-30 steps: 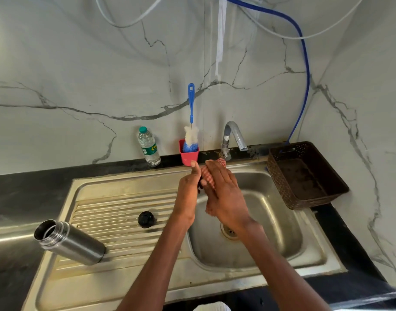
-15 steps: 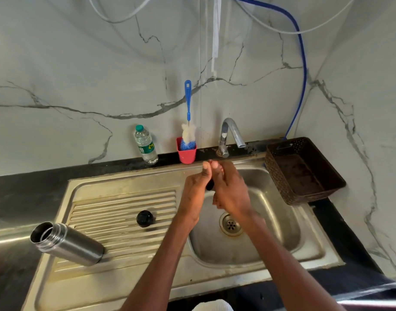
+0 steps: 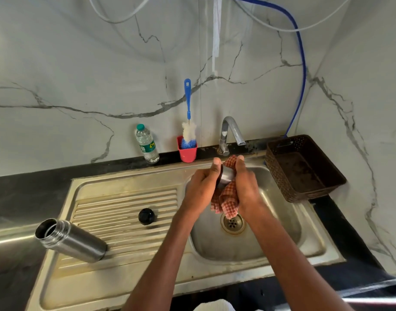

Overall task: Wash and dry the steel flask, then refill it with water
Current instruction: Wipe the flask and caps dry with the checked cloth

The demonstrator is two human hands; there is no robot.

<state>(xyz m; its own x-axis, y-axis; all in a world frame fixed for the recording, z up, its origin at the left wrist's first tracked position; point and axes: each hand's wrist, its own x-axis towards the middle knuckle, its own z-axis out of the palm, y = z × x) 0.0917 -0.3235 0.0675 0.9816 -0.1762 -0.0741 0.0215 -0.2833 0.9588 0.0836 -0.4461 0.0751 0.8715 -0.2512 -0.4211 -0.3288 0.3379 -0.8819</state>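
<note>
The steel flask lies on its side, open-mouthed, at the left end of the sink's drainboard. Its black stopper sits on the ribs nearby. Over the basin, my left hand grips a small steel cap. My right hand holds a red checked cloth wrapped around that cap. The cloth's lower end hangs toward the drain.
A tap stands behind the basin with no water running. A plastic water bottle and a red cup holding a blue bottle brush line the back wall. A brown basket sits on the right of the counter.
Both hands stayed together over the basin. The cloth was mostly hidden half a second ago; now it shows around the steel cap and hangs lower.
</note>
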